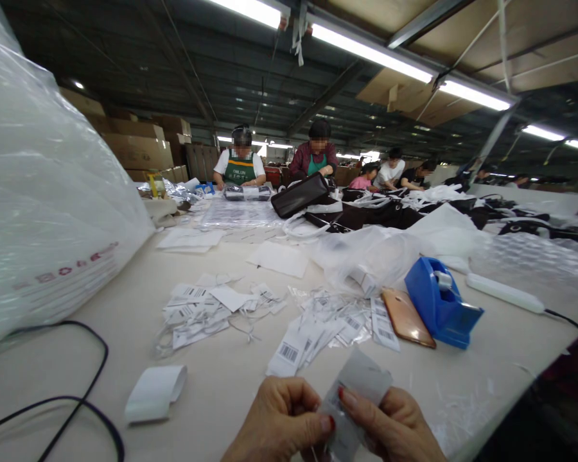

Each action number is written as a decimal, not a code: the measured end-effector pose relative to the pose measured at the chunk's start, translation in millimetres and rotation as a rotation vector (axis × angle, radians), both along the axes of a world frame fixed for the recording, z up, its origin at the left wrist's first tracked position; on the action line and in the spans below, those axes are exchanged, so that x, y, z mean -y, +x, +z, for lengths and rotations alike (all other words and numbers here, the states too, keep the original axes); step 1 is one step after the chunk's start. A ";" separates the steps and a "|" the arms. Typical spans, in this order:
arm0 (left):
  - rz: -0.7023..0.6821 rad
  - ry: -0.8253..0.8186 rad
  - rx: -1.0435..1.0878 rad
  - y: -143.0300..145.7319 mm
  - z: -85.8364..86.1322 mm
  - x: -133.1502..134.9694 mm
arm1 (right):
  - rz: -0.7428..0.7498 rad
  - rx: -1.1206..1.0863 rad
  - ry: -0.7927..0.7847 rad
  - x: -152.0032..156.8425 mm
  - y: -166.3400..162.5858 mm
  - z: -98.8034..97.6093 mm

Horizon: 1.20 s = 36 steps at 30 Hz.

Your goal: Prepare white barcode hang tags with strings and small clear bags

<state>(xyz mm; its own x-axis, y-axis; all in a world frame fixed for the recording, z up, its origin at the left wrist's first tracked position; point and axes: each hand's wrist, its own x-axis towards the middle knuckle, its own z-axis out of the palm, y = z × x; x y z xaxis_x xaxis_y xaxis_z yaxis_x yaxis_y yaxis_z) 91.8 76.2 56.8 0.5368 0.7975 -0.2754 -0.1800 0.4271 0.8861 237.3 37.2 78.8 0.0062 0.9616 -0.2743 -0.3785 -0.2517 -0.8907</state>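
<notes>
Both my hands sit at the bottom edge, pinching one small clear plastic packet with a paper tag [355, 391] inside. My left hand [282, 420] grips its lower left side with thumb and fingers. My right hand [395, 427] holds its right side, thumb pressed on the front. Just beyond them several white barcode tags [318, 330] lie scattered on the table, with a second heap of tags [207, 308] further left.
A blue tape dispenser [440, 301] and a copper-coloured phone [407, 316] lie right of the tags. A large plastic bag [43, 192] fills the left, a black cable [77, 398] and paper roll [155, 391] below it. Other people work at the far end among black bags [299, 194].
</notes>
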 end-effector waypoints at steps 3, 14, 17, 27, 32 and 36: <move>-0.006 -0.014 -0.024 -0.4 3.2 -0.6 | -0.109 0.040 0.011 -5.0 9.4 6.0; 0.068 -0.038 0.003 2.6 -0.1 -0.4 | -0.245 0.218 0.043 -9.3 7.7 7.1; 0.115 -0.044 0.054 3.0 1.7 -0.6 | -0.223 0.257 0.075 -8.1 1.5 1.4; 0.202 -0.037 0.016 3.7 -0.4 -1.8 | -0.219 0.307 0.070 -8.8 -3.5 -12.1; 0.207 -0.050 0.077 4.8 -3.0 -1.6 | -0.182 0.306 0.071 -7.7 -8.5 -11.8; 0.232 -0.064 0.069 5.0 -6.5 -2.5 | -0.128 0.279 0.043 -11.6 -5.1 -11.3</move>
<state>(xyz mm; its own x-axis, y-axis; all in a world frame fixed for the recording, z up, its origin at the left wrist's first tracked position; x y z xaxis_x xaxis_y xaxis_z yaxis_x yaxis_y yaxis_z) 96.8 78.7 50.3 0.3606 0.8837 -0.2982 -0.3391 0.4221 0.8407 232.2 48.8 67.4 0.1976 0.9588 -0.2040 -0.1437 -0.1776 -0.9736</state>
